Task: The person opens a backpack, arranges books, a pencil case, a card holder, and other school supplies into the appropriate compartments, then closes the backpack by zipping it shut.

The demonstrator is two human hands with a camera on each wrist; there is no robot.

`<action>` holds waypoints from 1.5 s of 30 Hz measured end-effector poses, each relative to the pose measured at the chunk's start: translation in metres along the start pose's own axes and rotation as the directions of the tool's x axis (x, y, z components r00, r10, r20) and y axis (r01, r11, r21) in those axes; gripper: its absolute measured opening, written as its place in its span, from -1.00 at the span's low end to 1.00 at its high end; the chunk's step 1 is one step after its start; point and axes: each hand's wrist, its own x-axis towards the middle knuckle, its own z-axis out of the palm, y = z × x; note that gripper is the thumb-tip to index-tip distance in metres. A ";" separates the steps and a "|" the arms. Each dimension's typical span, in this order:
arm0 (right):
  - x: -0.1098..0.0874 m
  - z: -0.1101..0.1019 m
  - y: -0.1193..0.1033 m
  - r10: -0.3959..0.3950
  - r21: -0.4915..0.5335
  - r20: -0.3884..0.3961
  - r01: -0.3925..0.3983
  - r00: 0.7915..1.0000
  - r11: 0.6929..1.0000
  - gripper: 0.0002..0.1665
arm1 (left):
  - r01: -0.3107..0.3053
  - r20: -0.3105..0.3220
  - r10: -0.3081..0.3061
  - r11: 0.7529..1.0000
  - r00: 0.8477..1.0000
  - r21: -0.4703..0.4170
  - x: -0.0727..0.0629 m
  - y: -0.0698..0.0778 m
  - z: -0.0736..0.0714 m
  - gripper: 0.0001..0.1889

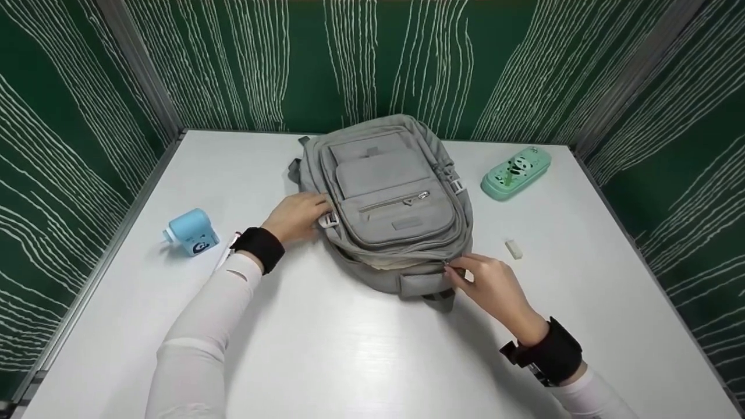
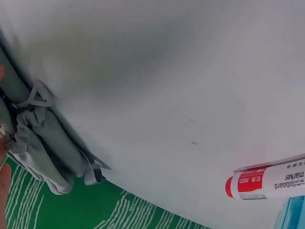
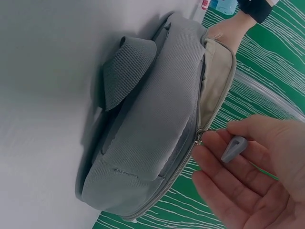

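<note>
A grey backpack [image 1: 384,192] lies on the white table with its front pocket facing up. Its main zipper is partly undone near the top end, and cream lining [image 3: 215,83] shows in the gap. My right hand [image 1: 492,285] pinches the zipper slider [image 3: 199,137] between thumb and fingers; a grey pull tab [image 3: 234,148] dangles against the fingers. On the other side, my left hand [image 1: 298,216] grips the backpack's edge beside a white buckle [image 1: 329,220]. Its fingertips are partly hidden by the bag, and only slivers of fingers show in the left wrist view.
Left of the bag stand a light-blue panda-printed container [image 1: 195,231] and a red-capped whiteboard marker [image 2: 267,181], partly behind the left wrist. To the right are a green panda pencil case [image 1: 516,173] and a small whitish eraser [image 1: 513,249]. Green walls [image 1: 401,64] bound the table.
</note>
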 end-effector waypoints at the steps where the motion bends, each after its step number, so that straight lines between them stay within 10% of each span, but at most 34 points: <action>1: 0.000 0.000 0.000 -0.001 0.003 -0.002 0.001 1.000 1.000 -0.92 | -0.004 -0.004 0.004 0.999 1.000 0.037 0.001 0.001 0.000 -0.58; 17: 0.003 -0.001 0.008 -0.046 -0.025 -0.063 0.044 0.997 0.999 -0.84 | 0.000 0.031 -0.010 0.955 0.999 0.298 0.011 0.012 0.000 -0.84; 32: -0.003 0.000 0.009 -0.010 -0.003 -0.042 0.010 0.999 1.000 -0.89 | -0.139 0.152 0.105 0.961 0.983 0.238 0.015 0.008 -0.006 -0.67; 45: -0.003 -0.004 0.015 0.025 -0.043 -0.058 -0.028 0.998 0.999 -0.93 | -0.005 0.087 -0.013 0.979 0.996 0.203 0.013 0.028 0.000 -0.72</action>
